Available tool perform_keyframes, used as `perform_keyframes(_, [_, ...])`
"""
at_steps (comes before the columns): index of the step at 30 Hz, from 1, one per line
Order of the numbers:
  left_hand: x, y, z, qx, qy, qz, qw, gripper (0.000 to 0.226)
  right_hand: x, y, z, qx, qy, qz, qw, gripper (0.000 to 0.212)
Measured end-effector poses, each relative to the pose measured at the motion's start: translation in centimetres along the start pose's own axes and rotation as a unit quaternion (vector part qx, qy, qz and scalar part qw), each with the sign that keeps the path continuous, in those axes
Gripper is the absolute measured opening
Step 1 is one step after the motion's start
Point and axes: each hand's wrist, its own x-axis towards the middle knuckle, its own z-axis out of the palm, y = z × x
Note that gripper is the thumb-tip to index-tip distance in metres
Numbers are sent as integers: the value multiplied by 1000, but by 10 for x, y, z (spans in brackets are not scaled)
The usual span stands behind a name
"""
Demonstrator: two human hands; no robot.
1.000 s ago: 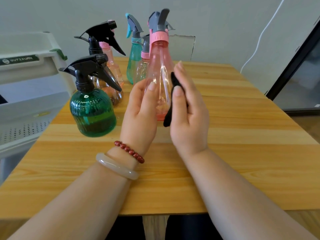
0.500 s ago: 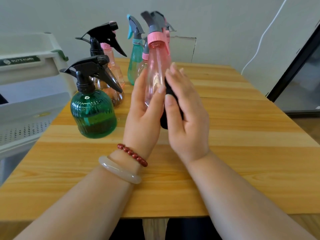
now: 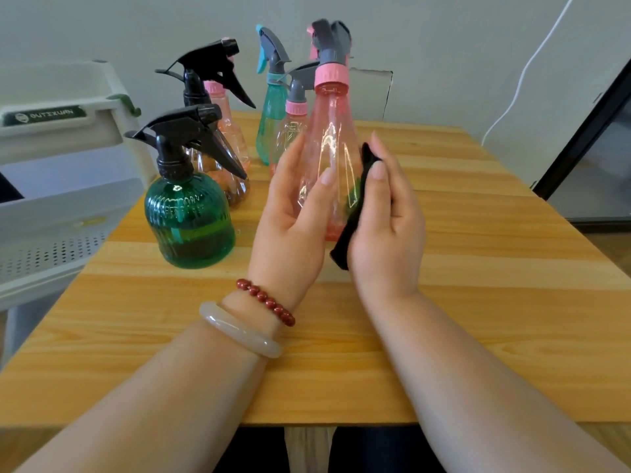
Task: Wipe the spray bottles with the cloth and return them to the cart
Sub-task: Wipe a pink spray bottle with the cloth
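Observation:
My left hand [image 3: 293,213] grips a tall clear pink spray bottle [image 3: 329,131] with a pink collar and grey trigger, held upright above the wooden table [image 3: 478,302]. My right hand [image 3: 386,220] presses a black cloth [image 3: 355,206] against the bottle's right side. Left of my hands stands a round green bottle [image 3: 189,216] with a black trigger. Behind it are a clear brownish bottle with a black trigger [image 3: 205,80], a pink bottle [image 3: 225,121], a teal bottle [image 3: 271,107] and a small pink-collared bottle [image 3: 293,121].
A white plastic cart [image 3: 61,186] with perforated shelves stands against the table's left edge. A dark-framed glass door [image 3: 587,148] is at the right, and a white cable [image 3: 526,70] runs down the wall.
The pink bottle has turned in my left hand and come back upright from a left tilt. My right hand with the cloth has slid down and to the bottle's right side.

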Motion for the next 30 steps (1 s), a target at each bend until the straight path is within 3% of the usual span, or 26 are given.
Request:
perform_keyframes(2, [-1,-3,1,-2,10,6,1000,59,-1,-2,0,-8,7,7,1000,38])
perform_keyframes(5, [-3,-7,1,22,13,34,999,45,-9,-4,1,-124,-74,-190,971,35])
perform_keyframes(6, [-2,-6,1,18,7,28,999,43,-6,-2,1,-128,-79,-204,967,34])
perform_keyframes(9, [-1,-2,0,0,4,12,1000,47,1,2,5,-13,-3,-43,999,35])
perform_keyframes(11, [0,-1,1,9,6,13,1000,51,-2,1,4,-1,20,18,1000,38])
perform_keyframes(12, [0,0,2,8,7,14,1000,52,-2,-3,3,-17,16,12,1000,38])
perform_keyframes(15, [-1,0,3,9,14,10,1000,47,-6,-2,-1,-114,-58,-178,976,36])
perform_keyframes(16, [-1,-1,3,6,11,6,1000,47,-3,-2,-1,-109,-64,-189,974,35])
perform_keyframes(17, [-2,-1,2,2,5,0,1000,50,-2,1,-1,-90,-48,-158,982,35])
perform_keyframes(19, [-1,0,1,-12,-5,-15,1000,58,1,-1,0,18,6,-3,1000,35])
perform_keyframes(21, [0,-1,1,-24,0,-27,999,56,-2,-3,1,58,25,83,995,37])
perform_keyframes(23, [-1,-2,2,-23,5,-19,1000,44,-2,-5,-1,-1,9,11,1000,37])
perform_keyframes(25, [-2,1,3,-17,7,-17,1000,31,-7,0,-2,-109,-59,-159,979,37])
perform_keyframes(26, [-2,0,2,-18,5,-21,1000,30,-5,1,-1,-124,-74,-196,970,36])
perform_keyframes(28, [-1,0,-1,-22,-8,-29,999,41,-3,2,0,-101,-42,-166,980,35])
perform_keyframes(30, [0,2,-2,-36,-12,-39,999,55,-2,-5,0,-44,15,-52,998,35])
